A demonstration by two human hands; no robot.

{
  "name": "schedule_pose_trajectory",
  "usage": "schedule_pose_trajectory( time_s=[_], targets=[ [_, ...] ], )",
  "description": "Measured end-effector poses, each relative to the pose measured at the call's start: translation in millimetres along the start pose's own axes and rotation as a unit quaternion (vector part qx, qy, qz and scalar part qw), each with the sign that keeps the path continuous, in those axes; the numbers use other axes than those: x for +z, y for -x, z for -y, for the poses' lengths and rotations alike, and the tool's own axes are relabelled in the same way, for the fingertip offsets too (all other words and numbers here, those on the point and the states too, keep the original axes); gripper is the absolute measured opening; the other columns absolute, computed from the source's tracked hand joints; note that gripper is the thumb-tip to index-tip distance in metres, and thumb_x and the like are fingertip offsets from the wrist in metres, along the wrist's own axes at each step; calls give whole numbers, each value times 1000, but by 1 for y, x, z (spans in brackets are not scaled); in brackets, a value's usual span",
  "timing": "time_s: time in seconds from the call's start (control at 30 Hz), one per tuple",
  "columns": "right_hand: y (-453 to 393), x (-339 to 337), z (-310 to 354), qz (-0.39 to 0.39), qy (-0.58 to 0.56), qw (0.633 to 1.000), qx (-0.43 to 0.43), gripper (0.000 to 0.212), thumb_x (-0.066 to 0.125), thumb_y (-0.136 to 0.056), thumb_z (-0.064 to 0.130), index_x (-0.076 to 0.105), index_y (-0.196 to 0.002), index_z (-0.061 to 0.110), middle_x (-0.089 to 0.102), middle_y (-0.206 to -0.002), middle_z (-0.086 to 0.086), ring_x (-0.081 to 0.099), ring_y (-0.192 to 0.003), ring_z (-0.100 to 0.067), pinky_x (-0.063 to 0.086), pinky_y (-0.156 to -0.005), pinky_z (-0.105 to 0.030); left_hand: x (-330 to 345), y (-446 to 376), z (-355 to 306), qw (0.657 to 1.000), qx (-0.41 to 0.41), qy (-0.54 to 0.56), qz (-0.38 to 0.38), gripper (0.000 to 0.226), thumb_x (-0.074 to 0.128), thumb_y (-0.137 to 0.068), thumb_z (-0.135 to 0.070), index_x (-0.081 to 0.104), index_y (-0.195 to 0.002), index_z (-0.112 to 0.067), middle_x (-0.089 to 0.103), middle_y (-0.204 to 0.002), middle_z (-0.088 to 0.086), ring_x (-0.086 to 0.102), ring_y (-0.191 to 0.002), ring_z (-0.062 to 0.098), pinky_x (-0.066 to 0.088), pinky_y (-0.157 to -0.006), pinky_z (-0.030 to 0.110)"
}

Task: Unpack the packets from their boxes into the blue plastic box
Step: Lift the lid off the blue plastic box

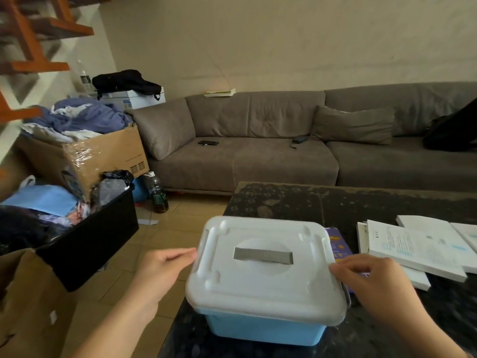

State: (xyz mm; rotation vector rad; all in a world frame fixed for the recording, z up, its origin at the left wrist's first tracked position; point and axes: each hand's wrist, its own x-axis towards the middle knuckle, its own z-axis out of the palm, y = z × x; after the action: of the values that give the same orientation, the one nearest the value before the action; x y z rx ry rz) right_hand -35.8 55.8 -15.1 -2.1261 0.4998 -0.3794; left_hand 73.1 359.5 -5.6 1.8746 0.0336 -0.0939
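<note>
The blue plastic box (265, 328) sits at the dark table's (361, 200) near left corner, white lid (263, 280) on. The left hand (165, 270) touches the lid's left edge with straight fingers. The right hand (374, 282) pinches its right edge. White packet boxes (413, 251) lie just beside.

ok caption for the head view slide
Both hands, left and right, at the sides of the lidded blue box on the dark table.
</note>
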Motion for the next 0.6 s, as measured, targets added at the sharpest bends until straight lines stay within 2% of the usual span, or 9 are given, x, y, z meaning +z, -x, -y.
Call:
schedule_pose_trajectory(
  time_s=[0.03, 0.1, 0.17, 0.23, 0.27, 0.33, 0.4, 0.5, 0.6],
  targets=[
    [-3, -5, 6, 1, -6, 1000, -10, 18, 77, -80, 23, 73, -64, 32, 65, -89, 17, 61, -81, -5, 42, -63, -18, -1, 0, -10, 1000, 5, 8, -8, 11, 70, -86, -20, 74, -92, -29, 68, -92, -18, 53, -87, -4, 39, -102, 38],
    [-14, -13, 22, -24, -6, 998, -49, 17, 76, -80, 25, 71, -66, 34, 64, -89, 12, 59, -76, -5, 40, -59, -17, -4, -6, -30, 999, 34, 6, -18, 17, 70, -86, -20, 73, -99, -29, 66, -87, -17, 53, -82, 0, 39, -104, 45],
    [-34, -17, 37, -72, -53, 992, -94, 13, 75, -81, 24, 71, -75, 35, 67, -80, 8, 59, -62, -6, 41, -52, -16, -5, -19, -51, 997, 63, 44, -17, 24, 68, -87, -20, 72, -110, -23, 65, -73, -7, 53, -66, 8, 52, -85, 42],
    [-60, -15, 47, -83, -182, 977, -71, 12, 72, -86, 18, 76, -88, 29, 69, -66, 3, 57, -49, -6, 47, -48, -17, -2, -38, -70, 991, 75, 109, -5, 27, 62, -93, -27, 68, -117, -18, 74, -79, 2, 61, -60, 17, 52, -64, 33],
    [-74, -12, 52, -68, -239, 968, -38, 11, 68, -90, 16, 76, -93, 22, 70, -65, -1, 60, -51, -10, 51, -50, -22, 1, -50, -76, 989, 68, 131, 6, 29, 55, -97, -35, 65, -117, -17, 77, -88, 5, 69, -66, 22, 53, -64, 32],
    [-102, -3, 55, -15, -343, 939, 37, 19, 54, -98, 20, 72, -99, 13, 74, -80, -10, 71, -69, -23, 57, -61, -34, 11, -77, -82, 983, 38, 176, 34, 39, 42, -100, -49, 60, -114, -17, 77, -98, 10, 74, -85, 29, 56, -72, 38],
    [-126, 10, 54, 20, -377, 921, 96, 28, 45, -101, 27, 68, -102, 12, 74, -94, -13, 71, -85, -30, 57, -68, -38, 24, -105, -78, 979, 4, 197, 47, 42, 43, -99, -51, 60, -113, -15, 75, -101, 14, 73, -92, 31, 56, -77, 42],
    [-162, 37, 34, 2, -183, 980, 73, 25, 54, -98, 25, 62, -121, 18, 67, -108, -1, 63, -92, -16, 51, -66, -26, 43, -147, -49, 994, 0, 82, 65, 27, 59, -96, -34, 64, -109, -11, 72, -106, 16, 70, -92, 27, 56, -73, 40],
    [-197, 66, 2, 50, -17, 997, 51, 46, 60, -94, 15, 47, -138, 16, 62, -120, -3, 57, -96, -14, 49, -67, -21, 58, -183, -17, 997, -14, -31, 63, 12, 66, -92, -19, 65, -104, -16, 70, -105, 12, 67, -97, 31, 55, -81, 44]
  ],
)
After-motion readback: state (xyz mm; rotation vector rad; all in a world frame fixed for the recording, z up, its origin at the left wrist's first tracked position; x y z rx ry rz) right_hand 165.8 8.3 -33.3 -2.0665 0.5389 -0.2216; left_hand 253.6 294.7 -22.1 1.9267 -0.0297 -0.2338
